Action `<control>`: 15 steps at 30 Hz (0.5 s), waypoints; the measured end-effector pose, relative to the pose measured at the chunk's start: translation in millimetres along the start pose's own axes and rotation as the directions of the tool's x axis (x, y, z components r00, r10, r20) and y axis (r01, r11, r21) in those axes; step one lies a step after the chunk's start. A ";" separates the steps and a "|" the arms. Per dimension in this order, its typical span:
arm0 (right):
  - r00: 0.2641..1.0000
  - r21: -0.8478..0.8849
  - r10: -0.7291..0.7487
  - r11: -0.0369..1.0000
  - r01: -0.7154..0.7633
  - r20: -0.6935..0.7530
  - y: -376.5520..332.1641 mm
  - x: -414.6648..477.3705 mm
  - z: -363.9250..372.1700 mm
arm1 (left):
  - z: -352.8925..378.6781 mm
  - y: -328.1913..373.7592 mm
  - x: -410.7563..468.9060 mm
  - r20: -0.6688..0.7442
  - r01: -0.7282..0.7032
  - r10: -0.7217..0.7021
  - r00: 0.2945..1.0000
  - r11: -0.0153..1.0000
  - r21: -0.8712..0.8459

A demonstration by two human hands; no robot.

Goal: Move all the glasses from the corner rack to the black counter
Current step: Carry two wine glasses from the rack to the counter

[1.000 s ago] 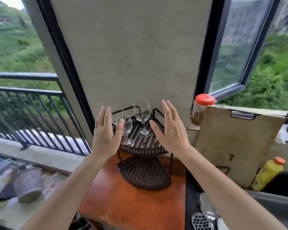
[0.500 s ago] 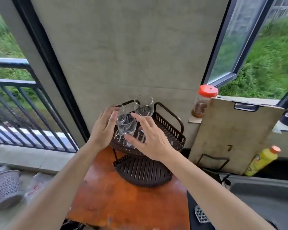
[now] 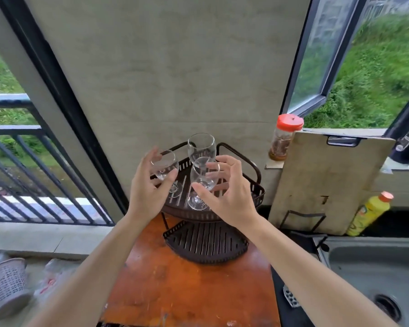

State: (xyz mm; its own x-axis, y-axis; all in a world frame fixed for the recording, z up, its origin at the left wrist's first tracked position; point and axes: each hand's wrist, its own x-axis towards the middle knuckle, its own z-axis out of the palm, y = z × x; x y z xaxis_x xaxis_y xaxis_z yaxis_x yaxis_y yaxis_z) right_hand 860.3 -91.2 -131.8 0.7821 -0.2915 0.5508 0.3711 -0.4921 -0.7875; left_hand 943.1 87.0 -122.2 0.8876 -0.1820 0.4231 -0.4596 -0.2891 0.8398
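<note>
Clear stemmed glasses stand on the top tier of the dark corner rack [image 3: 253, 197], which sits on an orange wooden bench [image 3: 187, 286]. The left hand [image 3: 149, 192] has its grip curled around the left glass [image 3: 164, 165], thumb against the bowl. The right hand [image 3: 227, 197] has its grip wrapped around the front glass [image 3: 202, 173]. A third glass [image 3: 201, 146] stands untouched just behind them, by the wall.
</note>
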 end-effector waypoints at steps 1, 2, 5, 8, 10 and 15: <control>0.997 -0.010 -0.024 1.000 0.023 -0.068 -2.4 -1.1 -7.4 | 0.5 5.1 -4.0 -0.042 -0.060 0.060 0.997 0.998 0.002; 0.989 -0.023 -0.042 0.999 0.039 -0.143 -5.7 -2.2 -16.2 | 1.2 11.3 -7.4 -0.082 -0.129 0.128 0.988 0.992 -0.007; 0.940 -0.042 -0.044 0.999 0.032 -0.338 -14.7 -8.2 -48.1 | 9.5 31.1 -14.1 -0.130 -0.290 0.278 0.952 0.952 -0.092; 0.879 -0.116 -0.043 0.993 -0.014 -0.476 -22.6 -25.4 -89.1 | 32.1 55.6 -17.8 -0.065 -0.351 0.346 0.936 0.913 -0.206; 0.833 -0.159 -0.023 0.984 -0.079 -0.553 -29.1 -48.1 -120.7 | 57.7 72.1 -24.1 0.024 -0.398 0.423 0.906 0.869 -0.293; 0.697 -0.280 -0.019 0.923 -0.263 -0.717 -55.1 -136.3 -207.1 | 148.0 128.0 -67.8 0.229 -0.334 0.510 0.829 0.780 -0.529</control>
State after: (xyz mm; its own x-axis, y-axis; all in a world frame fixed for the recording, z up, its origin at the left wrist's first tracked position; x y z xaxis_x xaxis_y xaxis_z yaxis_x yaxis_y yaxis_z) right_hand 629.6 -194.3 -106.2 0.1796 -0.7817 0.5973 -0.0032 -0.6076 -0.7942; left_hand 819.6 -76.8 -93.7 0.4944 -0.5138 0.7012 -0.6387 0.3324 0.6939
